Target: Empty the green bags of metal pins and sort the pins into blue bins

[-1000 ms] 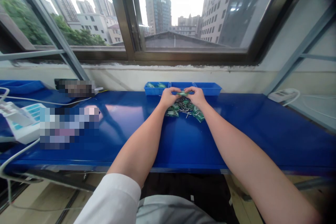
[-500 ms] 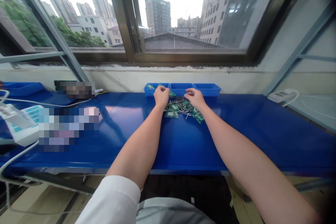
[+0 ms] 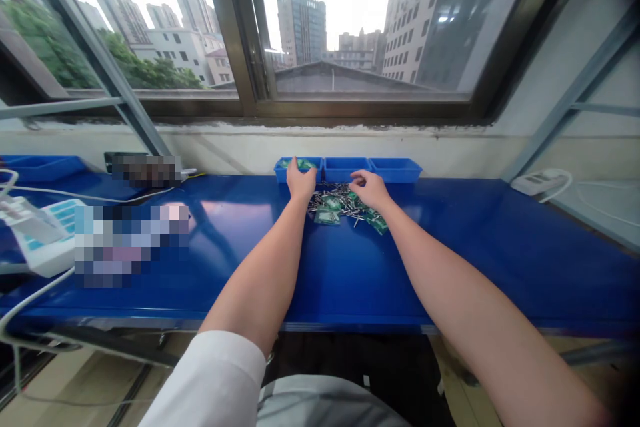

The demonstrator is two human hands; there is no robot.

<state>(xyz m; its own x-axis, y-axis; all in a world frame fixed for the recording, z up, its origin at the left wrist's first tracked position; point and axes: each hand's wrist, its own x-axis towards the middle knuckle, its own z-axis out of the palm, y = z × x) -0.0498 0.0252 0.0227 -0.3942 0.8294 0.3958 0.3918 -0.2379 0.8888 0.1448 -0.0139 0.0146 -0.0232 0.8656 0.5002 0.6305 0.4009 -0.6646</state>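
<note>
Poised by the far edge of the table (image 3: 350, 273) with left hand (image 3: 301, 179) spread over blue bin (image 3: 281, 175), seemingly empty-handed, and right hand (image 3: 370, 189) half-curled with unclear hold, risking scattering metal pins (image 3: 345, 201) by brushing them.

on the table (image 3: 350, 273), three bins (image 3: 340, 172) stand in a row behind pins (image 3: 345, 199) and packets (image 3: 327, 216).

We see a smooth, glossy worktop (image 3: 350, 273), shiny metal rods (image 3: 343, 195), packets (image 3: 327, 217) of glossy clear plastic, smooth plastic bins (image 3: 397, 176) and a matt cloth sleeve (image 3: 215, 373).
</note>
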